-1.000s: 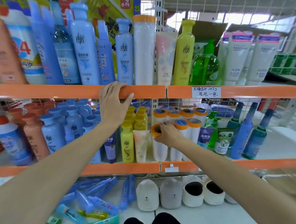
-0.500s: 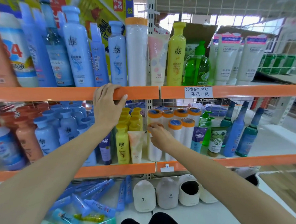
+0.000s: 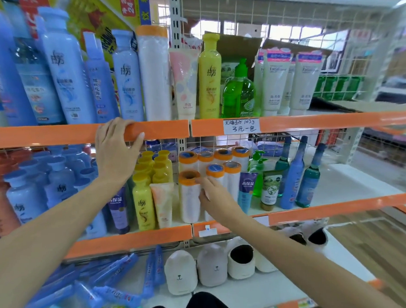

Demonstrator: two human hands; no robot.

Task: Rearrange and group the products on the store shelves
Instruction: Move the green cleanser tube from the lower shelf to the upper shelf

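Orange-edged shelves (image 3: 313,122), blue bottles (image 3: 63,74) above, white rolls (image 3: 189,199) (orange caps) below

Shop: stocked shelves (image 3: 313,122), price tag (image 3: 241,125).
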